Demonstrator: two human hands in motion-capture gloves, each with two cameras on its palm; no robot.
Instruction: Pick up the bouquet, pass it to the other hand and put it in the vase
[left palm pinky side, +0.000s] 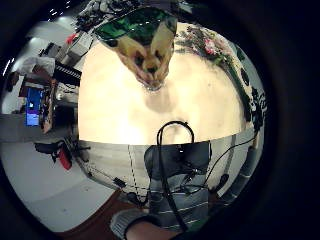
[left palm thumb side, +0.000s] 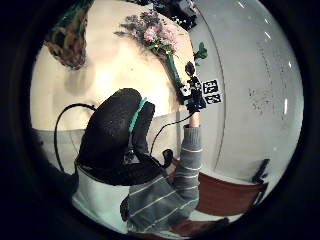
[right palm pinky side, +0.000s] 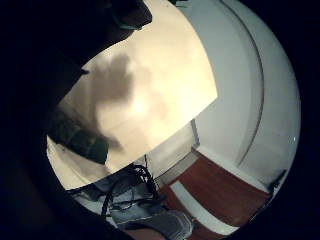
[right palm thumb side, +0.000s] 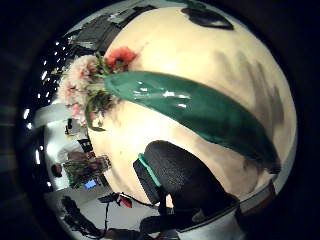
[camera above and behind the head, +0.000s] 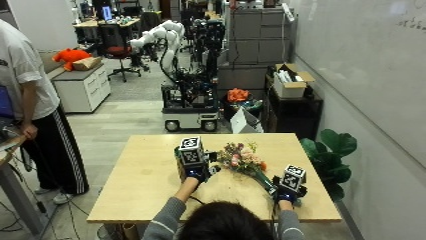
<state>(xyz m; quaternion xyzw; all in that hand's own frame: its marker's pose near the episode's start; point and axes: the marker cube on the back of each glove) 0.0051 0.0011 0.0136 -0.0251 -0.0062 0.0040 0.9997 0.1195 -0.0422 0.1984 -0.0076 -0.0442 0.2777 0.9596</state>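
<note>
Right hand (camera above and behind the head: 287, 191) down at stem end of bouquet (camera above and behind the head: 245, 161); fingers not visible, so can't tell if wrapped round green wrap or just alongside. Wrap runs close across right palm, per thumb-side palm view. Bouquet lying flat on table (camera above and behind the head: 140, 175), blooms pointing away from person. Left hand (camera above and behind the head: 194, 172) over table on other side of bouquet, apart from it, fingers hidden too. Vase (left palm pinky side: 146, 42) on table near left hand.

Risks, as judgement: lifting by stem tip alone, w/ heavy head drooping or swinging into vase and tipping it.

Light wooden table. Beyond bouquet: open lab w/ carts, cabinets, robot arm; whiteboard wall and potted plant (camera above and behind the head: 331, 150) on right-hand side.
</note>
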